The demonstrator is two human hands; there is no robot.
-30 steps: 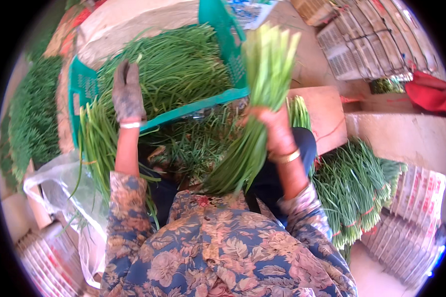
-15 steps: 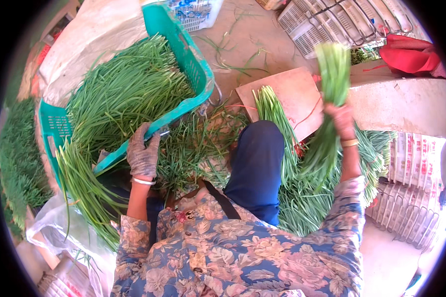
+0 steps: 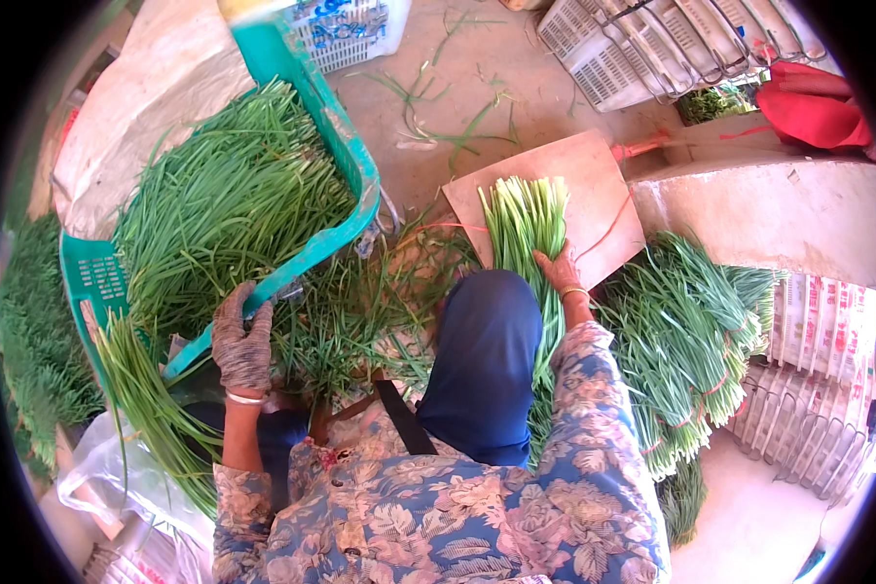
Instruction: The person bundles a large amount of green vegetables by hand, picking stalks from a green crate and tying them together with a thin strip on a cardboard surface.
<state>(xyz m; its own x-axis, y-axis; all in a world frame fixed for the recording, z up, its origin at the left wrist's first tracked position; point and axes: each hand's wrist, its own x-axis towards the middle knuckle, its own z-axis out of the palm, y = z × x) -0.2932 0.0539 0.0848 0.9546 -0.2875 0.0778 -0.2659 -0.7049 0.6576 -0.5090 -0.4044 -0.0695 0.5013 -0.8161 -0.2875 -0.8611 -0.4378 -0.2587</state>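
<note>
While the right hand (image 3: 558, 271) lies against a bunch of green stems (image 3: 526, 219) on the brown board (image 3: 599, 190), right of centre in the head view, whether its grip closes cannot be told; keeping the pale ends level likely helps. At centre left, the gloved left hand (image 3: 241, 346) touches the rim of the green crate (image 3: 358, 195), thumb and fingers slightly apart. The knee (image 3: 482, 360) crowds the bunch; tied bunches (image 3: 667, 341) lie to the right.

The crate (image 3: 347, 161) is smooth plastic, the bag (image 3: 107, 453) glossy film, the glove (image 3: 239, 348) rough cloth, the trousers (image 3: 482, 360) matt cloth.
</note>
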